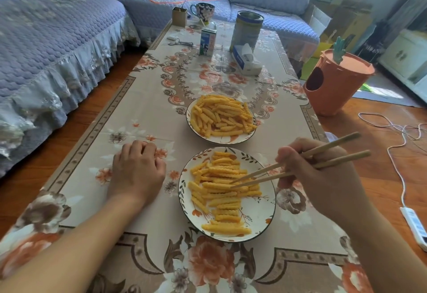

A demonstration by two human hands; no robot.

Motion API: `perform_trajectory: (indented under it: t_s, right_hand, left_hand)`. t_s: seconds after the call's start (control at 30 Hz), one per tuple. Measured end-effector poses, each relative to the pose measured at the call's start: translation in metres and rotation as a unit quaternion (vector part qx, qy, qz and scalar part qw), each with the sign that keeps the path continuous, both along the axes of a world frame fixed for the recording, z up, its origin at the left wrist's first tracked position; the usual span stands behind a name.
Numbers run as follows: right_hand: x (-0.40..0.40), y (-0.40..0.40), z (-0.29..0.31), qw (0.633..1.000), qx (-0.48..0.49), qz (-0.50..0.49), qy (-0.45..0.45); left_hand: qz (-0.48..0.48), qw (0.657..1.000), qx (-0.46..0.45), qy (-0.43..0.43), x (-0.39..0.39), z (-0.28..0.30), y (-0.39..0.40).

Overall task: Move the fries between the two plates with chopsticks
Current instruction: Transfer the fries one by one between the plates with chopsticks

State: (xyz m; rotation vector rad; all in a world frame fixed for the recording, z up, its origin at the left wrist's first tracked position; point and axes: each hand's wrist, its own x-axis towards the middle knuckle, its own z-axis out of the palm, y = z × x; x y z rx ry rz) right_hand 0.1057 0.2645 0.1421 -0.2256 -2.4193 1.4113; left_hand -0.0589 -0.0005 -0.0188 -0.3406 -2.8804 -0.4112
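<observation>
Right hand [323, 174] curled round a pair of chopsticks [300, 168], tips down on the fries [221, 184] in the near plate [256, 218], by its right side. Left hand [136, 170] flat, knuckles up, fingers loosely bent, holding nothing, resting on the tablecloth [143, 112] left of that plate. Far plate [231, 140] heaped with more fries [219, 117], just beyond the near one, rims close but apart. Both plates mid-table, nearer the right edge. Bare cloth between far plate and tissue pack [245, 61], milk carton [208, 42] and tin [246, 30] toward the far end. Orange bin [332, 84] off the right edge
</observation>
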Motion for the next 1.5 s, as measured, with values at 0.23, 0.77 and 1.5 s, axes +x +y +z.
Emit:
perform_trajectory:
  t_s: [0.23, 0.77, 1.5]
  right_hand:
    - [-0.003, -0.008, -0.008, 1.000, -0.001, 0.001, -0.011]
    - [-0.095, 0.039, -0.015, 0.997, -0.008, -0.066, 0.046]
    - [-0.094, 0.033, -0.006, 0.994, -0.058, -0.072, 0.055]
  left_hand:
    - [-0.002, 1.000, -0.001, 0.001, 0.000, 0.000, 0.000]
    - [-0.003, 1.000, -0.005, 0.003, 0.002, 0.001, 0.000]
    - [-0.003, 1.000, 0.011, -0.001, 0.002, 0.004, 0.000]
